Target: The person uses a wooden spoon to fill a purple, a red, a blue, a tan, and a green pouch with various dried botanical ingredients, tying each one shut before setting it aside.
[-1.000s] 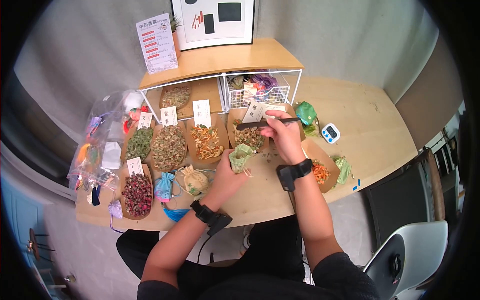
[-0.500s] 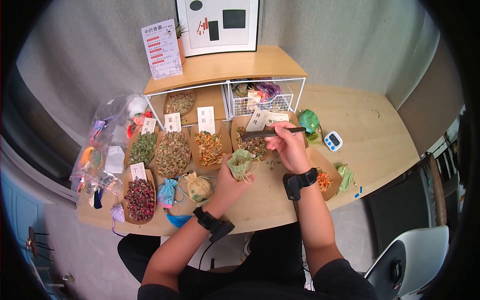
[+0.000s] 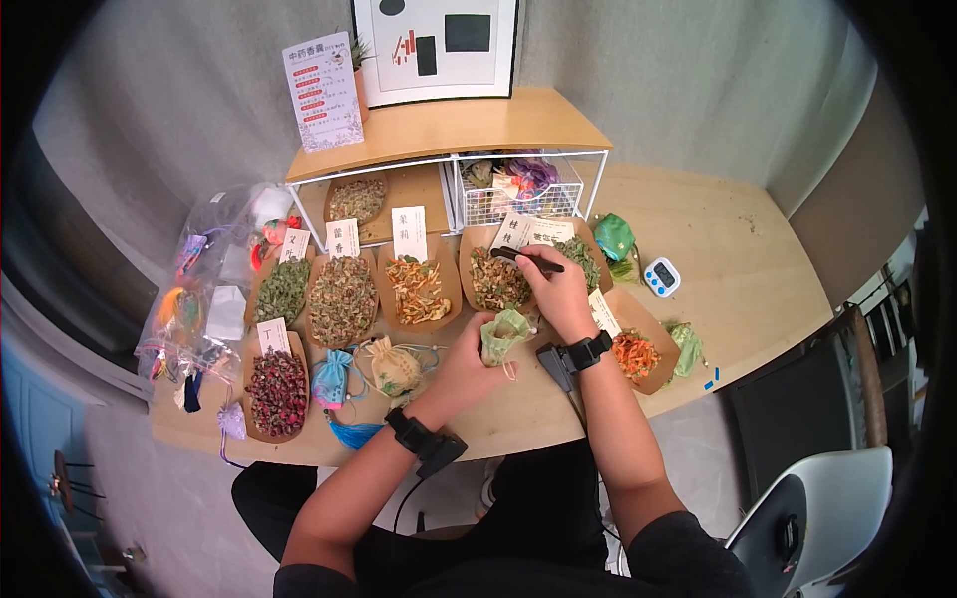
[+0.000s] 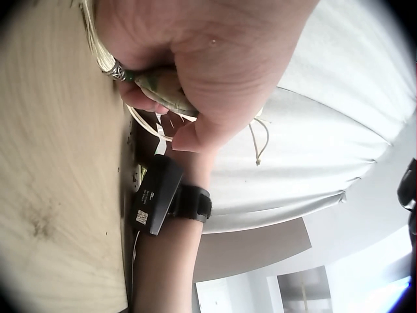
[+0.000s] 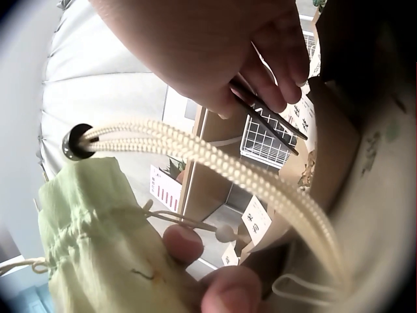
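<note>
Left hand gripped a pale-green cloth drawstring pouch mouth-up, presumably against spilling; right hand pinched slim black tweezers, apparently sparing fingers from brown dried herbs.

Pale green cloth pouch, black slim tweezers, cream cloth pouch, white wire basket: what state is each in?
Pale green cloth pouch: held in left hand, mouth apparently open
Black slim tweezers: held in right hand, prongs apart
Cream cloth pouch: neck gathered closed
White wire basket: holding colourful items
</note>
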A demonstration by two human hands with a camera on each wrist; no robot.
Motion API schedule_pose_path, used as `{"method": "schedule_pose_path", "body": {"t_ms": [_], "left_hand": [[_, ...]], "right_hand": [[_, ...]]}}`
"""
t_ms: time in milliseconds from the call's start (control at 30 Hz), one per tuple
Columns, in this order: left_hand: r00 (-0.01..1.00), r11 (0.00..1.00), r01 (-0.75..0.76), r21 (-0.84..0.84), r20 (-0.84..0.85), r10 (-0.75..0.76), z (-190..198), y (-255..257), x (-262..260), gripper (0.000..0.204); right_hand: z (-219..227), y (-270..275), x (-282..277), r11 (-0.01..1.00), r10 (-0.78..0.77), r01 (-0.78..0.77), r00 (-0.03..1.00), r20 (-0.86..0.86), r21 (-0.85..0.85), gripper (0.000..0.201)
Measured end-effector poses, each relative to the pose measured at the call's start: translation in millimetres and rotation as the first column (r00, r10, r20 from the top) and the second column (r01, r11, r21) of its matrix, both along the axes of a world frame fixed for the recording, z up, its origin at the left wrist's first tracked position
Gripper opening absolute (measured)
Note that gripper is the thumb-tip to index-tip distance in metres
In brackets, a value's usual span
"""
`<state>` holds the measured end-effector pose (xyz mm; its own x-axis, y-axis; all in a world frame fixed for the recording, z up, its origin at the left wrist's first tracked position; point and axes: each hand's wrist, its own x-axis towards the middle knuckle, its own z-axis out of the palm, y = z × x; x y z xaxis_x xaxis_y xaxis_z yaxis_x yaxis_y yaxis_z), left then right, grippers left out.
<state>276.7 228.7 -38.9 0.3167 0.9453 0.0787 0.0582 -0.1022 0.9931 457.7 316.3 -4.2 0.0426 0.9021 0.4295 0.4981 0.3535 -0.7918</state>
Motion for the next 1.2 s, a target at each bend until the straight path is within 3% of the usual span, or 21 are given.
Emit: {"method": "schedule_pose_path", "body": {"t_ms": [133,233,400,500,633,767,1067,1200], "left_hand": [[1.0,1.0,0.012,0.005,0.019,-0.013,0.0,-0.5,-0.3,0.067],[0.997,0.999,0.043,-0.004,0.058,-0.043,-1.8,0.3,-0.6,0.068],[0.997,0.999,0.039,0.005,0.068,-0.039,0.5,-2.7,1.6,0.07],[0.995,0.999,0.023,-0.034,0.097,-0.019,-2.4,-3.1,2.9,0.07],[0.999,0.999,0.035,0.006,0.008,-0.035,-3.5,1.2,1.5,0.071],[0.999,1.0,0.019,0.01,0.034,-0.019,-2.1,-0.7,1.4,0.068],[0.999,0.999,0.03,0.026,-0.036,-0.029,6.0,-0.6,-0.7,0.063],[0.999,0.995,0.045,-0.087,0.005,-0.045,4.8,0.1,-1.1,0.062]], "right_hand": [[-0.9,-1.0,-1.4,1.0,0.005,-0.005,1.0,0.01,-0.02,0.02],[-6.3,6.5,2.1,1.0,-0.021,0.018,0.984,-0.177,-0.02,0.021],[-18.2,13.5,3.0,0.998,-0.034,0.04,0.987,-0.158,0.038,0.022],[-4.6,2.9,-0.1,0.999,-0.032,0.033,0.999,-0.04,0.028,0.022],[-10.5,7.6,1.0,0.997,-0.066,0.07,0.993,-0.103,0.038,0.02],[-8.0,6.9,0.0,0.998,-0.049,0.052,0.993,-0.107,0.026,0.019],[-2.4,0.2,-3.0,0.998,-0.021,0.021,1.0,0.002,0.053,0.018],[-0.5,-2.6,-6.5,0.999,0.011,-0.011,1.0,0.007,0.037,0.018]]}}
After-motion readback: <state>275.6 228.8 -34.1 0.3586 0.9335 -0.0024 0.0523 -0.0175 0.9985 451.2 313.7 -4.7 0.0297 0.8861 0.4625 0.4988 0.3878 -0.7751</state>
